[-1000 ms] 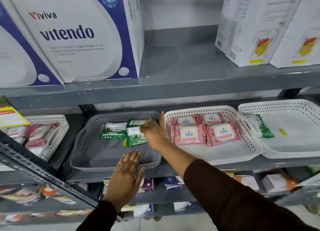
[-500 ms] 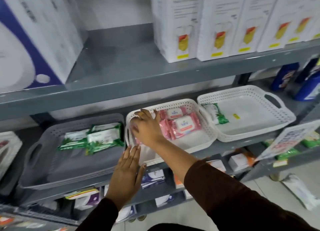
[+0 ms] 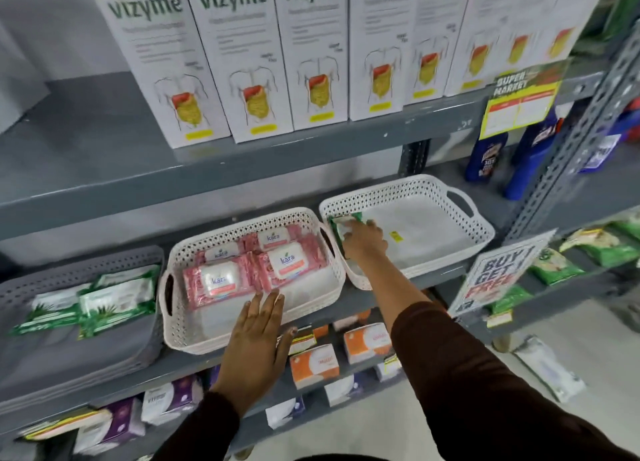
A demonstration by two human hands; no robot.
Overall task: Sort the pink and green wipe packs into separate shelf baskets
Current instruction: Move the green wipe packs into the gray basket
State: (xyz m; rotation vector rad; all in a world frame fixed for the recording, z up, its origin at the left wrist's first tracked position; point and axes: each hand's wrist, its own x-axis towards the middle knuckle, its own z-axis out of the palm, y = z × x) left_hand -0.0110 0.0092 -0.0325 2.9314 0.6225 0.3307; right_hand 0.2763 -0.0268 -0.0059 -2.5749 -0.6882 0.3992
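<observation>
A grey basket (image 3: 104,343) at the left holds green wipe packs (image 3: 114,298). The middle white basket (image 3: 242,329) holds several pink wipe packs (image 3: 221,282). In the right white basket (image 3: 460,232) lies one green wipe pack (image 3: 341,223) at its left end, and my right hand (image 3: 363,241) is on it with fingers curled around it. My left hand (image 3: 258,343) rests flat with fingers apart against the front rim of the middle basket, holding nothing.
White Vizyme boxes (image 3: 256,55) line the shelf above. Blue bottles (image 3: 526,156) stand at the right behind a grey upright post (image 3: 581,138). A "Buy 1 Get 1 Free" sign (image 3: 495,277) hangs by the shelf edge. Orange and purple boxes (image 3: 313,362) fill the shelf below.
The view has swung right. My right hand moved from the grey basket, past the pink packs, into the right white basket and onto the green pack. My left hand shifted to the middle basket's front.
</observation>
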